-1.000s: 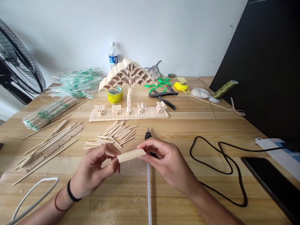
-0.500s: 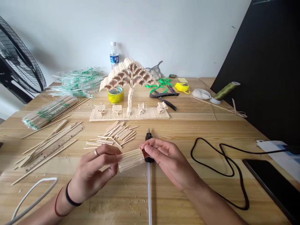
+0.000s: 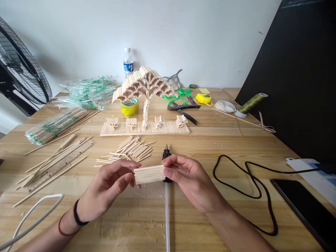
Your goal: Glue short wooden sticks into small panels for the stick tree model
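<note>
A small flat panel of glued wooden sticks (image 3: 149,175) is held up in front of me. My right hand (image 3: 183,175) pinches its right end between thumb and fingers. My left hand (image 3: 111,183) is curled round the left end, with fingers partly hidden behind the panel and the thumb beside its edge. Just behind the panel lies a black glue gun (image 3: 166,154), its body partly covered, with a long clear glue stick (image 3: 167,217) running towards me. Beyond my hands rests a loose pile of short sticks (image 3: 136,147).
A stick-built tree model (image 3: 146,108) on a slatted base stands farther back. Pliers (image 3: 186,112), yellow tape (image 3: 130,107) and a tape measure (image 3: 204,98) lie around it. Long sticks and a ruler (image 3: 61,164) are left; a black cable (image 3: 256,178) and phone (image 3: 301,210) right.
The panel has turned to face me more squarely and shifted slightly right. My left thumb has risen and the left fingers have moved behind the panel; the right hand keeps its pinch.
</note>
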The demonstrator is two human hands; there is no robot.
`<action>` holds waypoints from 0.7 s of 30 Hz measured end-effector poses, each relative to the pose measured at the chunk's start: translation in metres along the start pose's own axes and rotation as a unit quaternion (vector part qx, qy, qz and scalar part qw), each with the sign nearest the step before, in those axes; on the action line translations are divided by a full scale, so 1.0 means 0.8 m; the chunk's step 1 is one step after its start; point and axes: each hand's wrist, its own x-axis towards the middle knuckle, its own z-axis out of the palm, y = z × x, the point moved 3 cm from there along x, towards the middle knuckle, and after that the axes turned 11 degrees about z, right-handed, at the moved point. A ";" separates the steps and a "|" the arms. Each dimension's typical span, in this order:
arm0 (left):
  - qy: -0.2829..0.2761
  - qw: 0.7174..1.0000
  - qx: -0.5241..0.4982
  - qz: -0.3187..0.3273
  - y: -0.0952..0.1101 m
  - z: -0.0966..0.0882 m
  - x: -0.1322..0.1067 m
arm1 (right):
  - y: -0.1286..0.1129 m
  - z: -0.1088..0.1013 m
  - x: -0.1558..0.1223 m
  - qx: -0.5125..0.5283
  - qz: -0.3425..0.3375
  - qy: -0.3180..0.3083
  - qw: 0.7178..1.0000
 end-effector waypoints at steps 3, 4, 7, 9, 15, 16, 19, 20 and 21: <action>-0.020 0.996 -0.068 -0.054 -0.003 0.002 0.002 | 0.001 -0.002 0.000 -0.012 -0.006 0.008 1.000; -0.019 0.995 -0.071 -0.062 -0.004 0.002 0.003 | 0.002 -0.003 0.000 -0.020 -0.007 0.006 1.000; -0.004 0.995 -0.071 -0.075 -0.007 0.000 0.002 | 0.003 -0.004 0.001 -0.057 -0.029 0.002 0.998; 0.009 0.995 -0.068 -0.075 -0.008 -0.002 0.001 | 0.001 -0.004 0.000 -0.086 -0.053 0.010 0.995; 0.026 0.995 -0.065 -0.071 -0.008 -0.002 0.003 | -0.006 0.001 -0.003 -0.122 -0.073 0.041 0.989; 0.025 0.995 -0.065 -0.072 -0.008 -0.002 0.003 | -0.006 0.002 -0.003 -0.121 -0.072 0.038 0.989; 0.023 0.994 -0.068 -0.080 -0.007 -0.001 0.003 | -0.003 0.002 -0.001 -0.120 -0.067 0.022 0.990; 0.024 0.994 -0.070 -0.083 -0.007 -0.001 0.004 | -0.002 0.002 0.000 -0.121 -0.066 0.017 0.990; 0.027 0.993 -0.072 -0.087 -0.007 -0.002 0.004 | -0.001 0.002 0.000 -0.122 -0.066 0.012 0.990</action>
